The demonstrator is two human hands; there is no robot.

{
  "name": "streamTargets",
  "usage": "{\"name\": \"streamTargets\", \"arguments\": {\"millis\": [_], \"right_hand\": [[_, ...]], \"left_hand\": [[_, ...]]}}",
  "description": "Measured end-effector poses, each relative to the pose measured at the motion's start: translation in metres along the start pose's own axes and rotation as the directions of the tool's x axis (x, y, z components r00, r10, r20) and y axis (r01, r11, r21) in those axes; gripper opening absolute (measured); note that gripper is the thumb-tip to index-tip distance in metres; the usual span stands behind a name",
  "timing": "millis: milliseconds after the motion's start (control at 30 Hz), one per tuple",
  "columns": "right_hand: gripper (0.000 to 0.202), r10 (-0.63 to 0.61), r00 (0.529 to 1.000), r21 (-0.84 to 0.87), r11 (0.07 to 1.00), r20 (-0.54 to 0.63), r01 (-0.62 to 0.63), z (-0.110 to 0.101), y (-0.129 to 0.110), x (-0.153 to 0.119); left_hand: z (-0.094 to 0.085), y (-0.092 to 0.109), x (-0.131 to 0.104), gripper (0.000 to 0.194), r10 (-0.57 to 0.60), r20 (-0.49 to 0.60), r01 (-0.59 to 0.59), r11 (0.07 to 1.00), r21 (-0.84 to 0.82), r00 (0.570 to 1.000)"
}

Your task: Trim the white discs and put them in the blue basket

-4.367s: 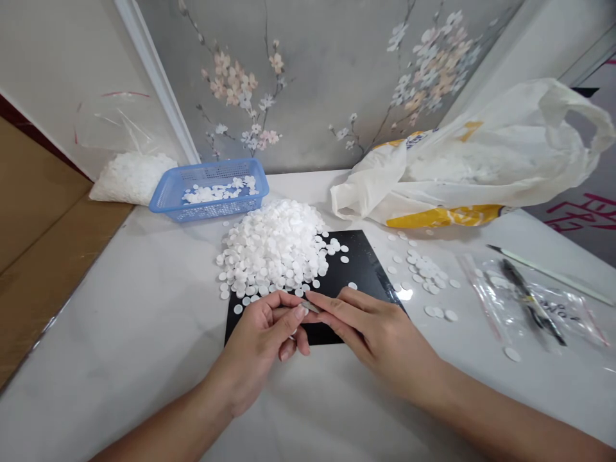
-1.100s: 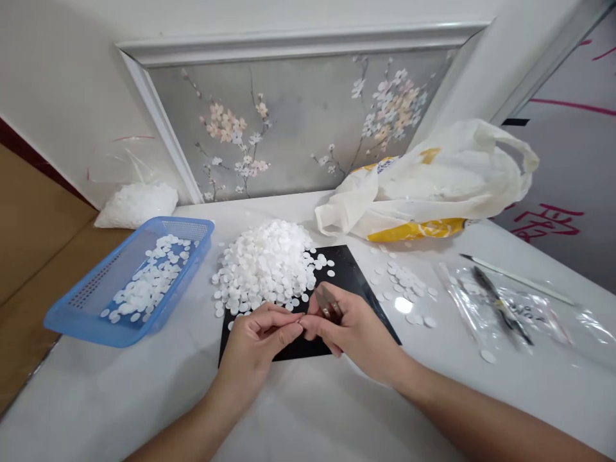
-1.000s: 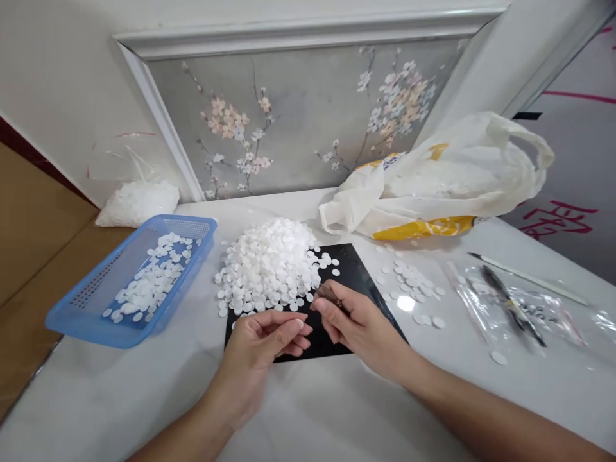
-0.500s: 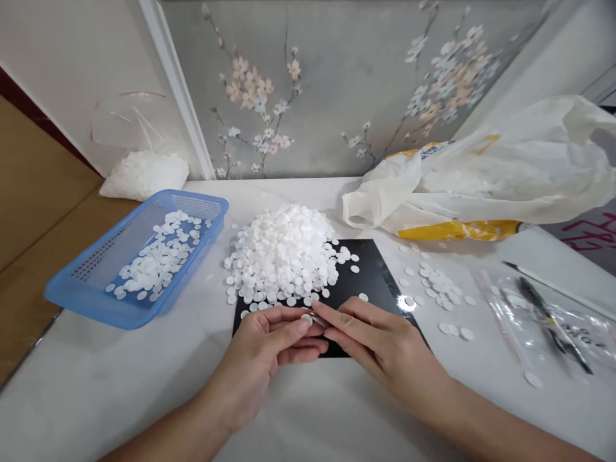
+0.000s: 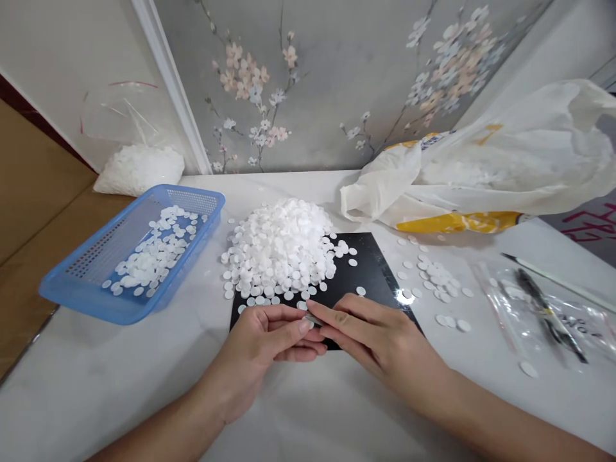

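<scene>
My left hand [image 5: 269, 343] is closed in a pinch, thumb against index finger, on a small white disc [image 5: 308, 323]. From the other side my right hand [image 5: 385, 337] pinches a thin metal tool [image 5: 314, 318], whose tip meets the disc; its exact kind is mostly hidden by my fingers. Both hands meet over the front part of a flat black board [image 5: 380, 273]. Just beyond them rises a heap of white discs [image 5: 283, 247], lying partly on the board and partly on the white table.
To the left stands a blue plastic basket [image 5: 86, 308] with more discs inside, and behind it a clear bag of white pieces [image 5: 139, 168]. A white and yellow plastic bag [image 5: 457, 186] lies back right. Further right are loose discs [image 5: 439, 276], a black pen [image 5: 548, 314] and clear pouches [image 5: 505, 321].
The view has shifted slightly, so the surroundings sit a little higher. The tool's angle at the disc has changed a little; both hands stay together with the same grip.
</scene>
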State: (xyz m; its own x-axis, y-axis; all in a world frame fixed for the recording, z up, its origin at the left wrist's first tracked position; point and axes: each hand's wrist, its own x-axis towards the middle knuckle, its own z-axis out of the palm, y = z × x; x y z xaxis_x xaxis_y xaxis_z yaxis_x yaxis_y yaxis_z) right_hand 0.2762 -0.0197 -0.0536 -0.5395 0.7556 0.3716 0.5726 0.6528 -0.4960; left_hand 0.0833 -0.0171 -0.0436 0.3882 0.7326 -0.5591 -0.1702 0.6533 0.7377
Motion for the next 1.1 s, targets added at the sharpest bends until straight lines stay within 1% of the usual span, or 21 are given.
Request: {"name": "streamTargets", "arguments": {"millis": [133,300,600,667,767,833,967,1100], "right_hand": [[0.032,-0.002,1.0,-0.009,1.0,0.005,0.002,-0.0009,-0.0011,0.0003],[0.032,-0.006,1.0,-0.01,1.0,0.015,0.006,-0.0019,-0.0005,-0.0003],[0.029,-0.012,1.0,-0.024,1.0,0.019,0.013,-0.0027,-0.0029,-0.0006],[0.029,0.012,1.0,-0.013,1.0,0.007,-0.012,-0.0041,-0.0034,0.0],[0.028,0.076,0.997,0.048,0.996,-0.018,-0.075,-0.0065,-0.0026,0.0014],[0.028,0.093,0.996,0.088,0.992,-0.003,-0.092,-0.0082,-0.002,0.0023],[0.03,0.057,0.997,0.116,0.991,0.052,-0.063,-0.0089,-0.0024,0.0027],[0.03,0.037,0.997,0.126,0.991,0.069,-0.045,-0.0064,-0.0025,0.0016]], "left_hand": [[-0.0007,-0.0002,0.0002,0.025,-0.002,0.003,0.002,1.0,0.006,1.0],[-0.0018,0.0017,-0.0004,0.029,-0.021,-0.012,0.021,1.0,0.004,1.0],[-0.0027,0.0061,-0.0016,0.027,-0.038,0.013,0.037,0.999,0.033,0.999],[-0.003,0.0065,-0.002,0.027,-0.053,0.011,0.053,0.998,0.037,0.999],[-0.0044,0.0071,-0.0028,0.028,-0.058,-0.009,0.058,0.998,0.032,0.998],[-0.0056,0.0077,-0.0029,0.027,-0.05,-0.012,0.05,0.998,0.041,0.999],[-0.0071,0.0091,-0.0022,0.026,-0.05,0.033,0.047,0.995,0.089,0.998],[-0.0075,0.0093,-0.0022,0.024,-0.039,0.07,0.031,0.993,0.113,0.997]]}}
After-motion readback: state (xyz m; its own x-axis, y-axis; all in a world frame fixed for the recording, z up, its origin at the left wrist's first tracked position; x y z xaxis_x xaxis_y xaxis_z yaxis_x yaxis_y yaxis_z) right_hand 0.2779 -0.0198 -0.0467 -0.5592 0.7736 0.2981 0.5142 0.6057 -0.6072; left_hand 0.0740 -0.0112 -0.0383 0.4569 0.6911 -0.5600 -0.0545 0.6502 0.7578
